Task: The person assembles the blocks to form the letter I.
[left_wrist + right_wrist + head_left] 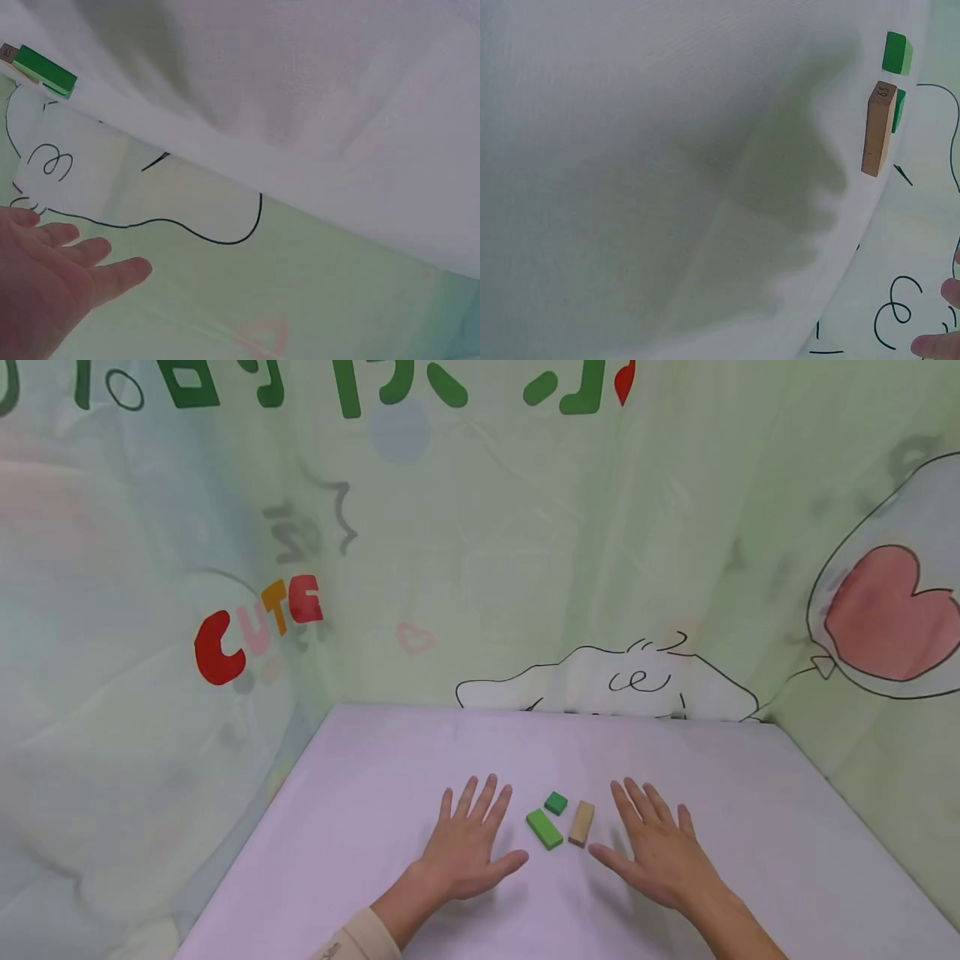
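Three small blocks lie close together on the table: a light green oblong block (544, 828), a darker green short block (556, 803) and a natural wood block (581, 823). My left hand (468, 852) is held left of them with fingers spread and straight, touching none. On the other side my right hand (657, 852) is spread the same way, its thumb near the wood block. In the right wrist view the wood block (879, 129) shows a dark mark on its end, and only a few fingertips (936, 346) appear. The left wrist view has the left hand (56, 281) at the lower left.
The pale lilac table (420, 743) meets a printed curtain (480, 568) at its back edge. More curtain hangs at both sides, with coloured CUTE letters (220, 652) at left and a heart balloon drawing (888, 610) at right. Hand shadows fall on the tabletop.
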`<state>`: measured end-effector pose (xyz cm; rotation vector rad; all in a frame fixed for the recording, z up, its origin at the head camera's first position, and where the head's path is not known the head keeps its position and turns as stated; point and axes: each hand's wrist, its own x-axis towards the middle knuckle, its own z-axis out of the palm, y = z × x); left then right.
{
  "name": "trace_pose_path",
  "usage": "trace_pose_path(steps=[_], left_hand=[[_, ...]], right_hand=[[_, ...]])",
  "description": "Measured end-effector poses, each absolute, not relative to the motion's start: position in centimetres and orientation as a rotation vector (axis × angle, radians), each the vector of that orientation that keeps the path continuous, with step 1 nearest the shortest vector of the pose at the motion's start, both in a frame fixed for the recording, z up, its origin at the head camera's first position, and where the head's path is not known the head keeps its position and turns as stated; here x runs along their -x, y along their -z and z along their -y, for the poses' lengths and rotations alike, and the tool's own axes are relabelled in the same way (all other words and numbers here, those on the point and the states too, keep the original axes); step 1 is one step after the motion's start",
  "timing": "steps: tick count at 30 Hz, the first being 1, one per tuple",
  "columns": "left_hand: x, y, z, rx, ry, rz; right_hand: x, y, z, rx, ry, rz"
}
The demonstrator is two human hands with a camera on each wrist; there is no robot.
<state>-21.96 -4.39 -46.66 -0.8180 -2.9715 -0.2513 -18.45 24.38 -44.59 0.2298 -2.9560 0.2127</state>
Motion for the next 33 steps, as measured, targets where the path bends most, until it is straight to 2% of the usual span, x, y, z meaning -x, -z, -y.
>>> trace_pose_path(steps=[33], left_hand=[[22.1, 47.9, 2.6, 0.857, 0.261, 2.987]], right_hand=[[19.9, 45.9, -23.4, -0.269, -0.276, 2.944]])
